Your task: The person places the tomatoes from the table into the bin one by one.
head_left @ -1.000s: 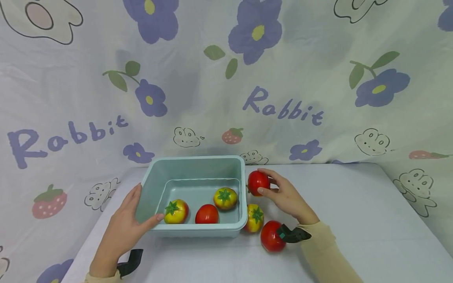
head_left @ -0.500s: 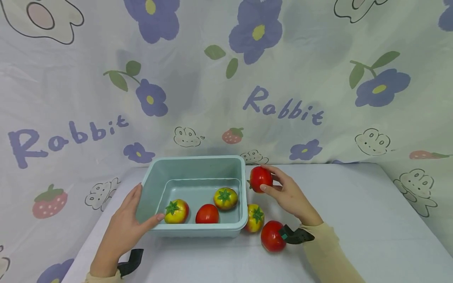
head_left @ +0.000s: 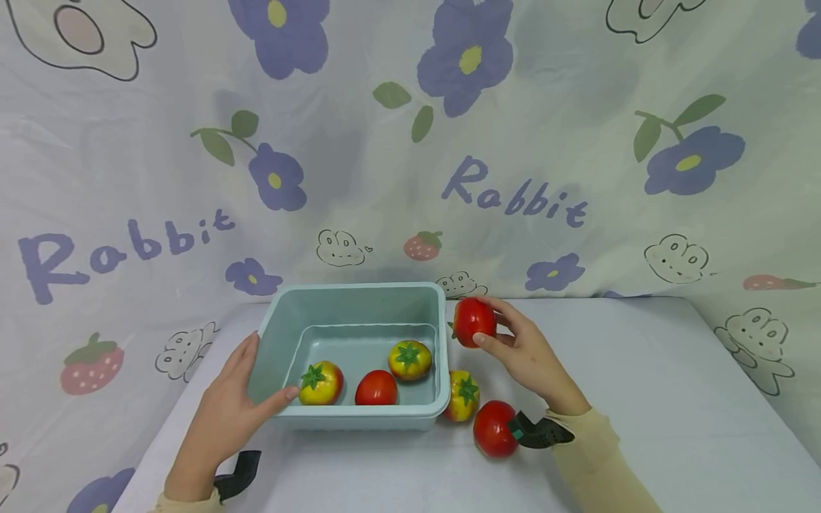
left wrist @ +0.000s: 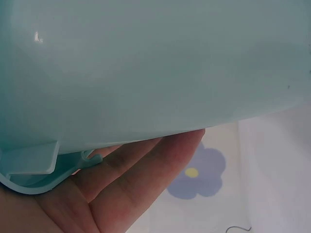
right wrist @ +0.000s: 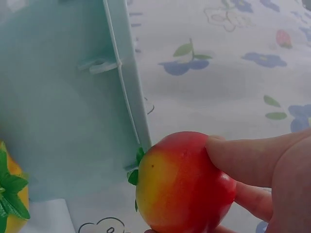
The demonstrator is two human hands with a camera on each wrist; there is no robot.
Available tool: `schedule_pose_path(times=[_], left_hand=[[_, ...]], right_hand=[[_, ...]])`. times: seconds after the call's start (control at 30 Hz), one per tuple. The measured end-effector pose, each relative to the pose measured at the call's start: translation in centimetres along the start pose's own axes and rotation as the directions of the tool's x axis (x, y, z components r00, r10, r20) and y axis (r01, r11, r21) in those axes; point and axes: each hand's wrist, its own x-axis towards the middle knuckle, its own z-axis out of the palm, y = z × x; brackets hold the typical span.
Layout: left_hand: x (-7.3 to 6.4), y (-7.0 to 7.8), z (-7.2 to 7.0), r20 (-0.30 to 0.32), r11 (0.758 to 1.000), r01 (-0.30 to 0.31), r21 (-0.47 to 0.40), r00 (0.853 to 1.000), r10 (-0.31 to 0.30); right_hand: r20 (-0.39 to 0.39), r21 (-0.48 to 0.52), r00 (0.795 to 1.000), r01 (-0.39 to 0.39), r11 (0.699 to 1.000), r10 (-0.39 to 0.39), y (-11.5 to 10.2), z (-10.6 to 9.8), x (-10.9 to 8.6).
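A red toy tomato [head_left: 474,323] is pinched between the thumb and fingers of my right hand [head_left: 529,356], just right of the box's right wall. In the right wrist view this tomato [right wrist: 187,182] shows a yellow patch and green leaves turned toward the box. My left hand [head_left: 224,410] holds the near left corner of the pale blue plastic box [head_left: 359,411], thumb over the front rim. The left wrist view shows its fingers [left wrist: 141,182] against the outer wall. Inside the box lie two yellow-red tomatoes [head_left: 322,383] and a red one [head_left: 376,388].
Right of the box, a yellow-red tomato [head_left: 463,396] sits close to its wall. A larger red tomato [head_left: 495,428] lies nearer, partly behind the right wrist's black camera mount [head_left: 541,432]. A printed cloth [head_left: 359,178] hangs behind the white table [head_left: 673,399].
My right hand has shifted slightly up and to the right with the red tomato, away from the box wall. The left hand and the box stay in place.
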Motion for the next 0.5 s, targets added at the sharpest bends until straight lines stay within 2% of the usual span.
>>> schedule_pose_path(times=[0.5], left_hand=[[0.0,0.0,0.0,-0.005,1.000,-0.005,0.001,1.000,0.005]], right_hand=[[-0.018,0.002,1.000,0.015,1.000,-0.015,-1.5,0.1,-0.6]])
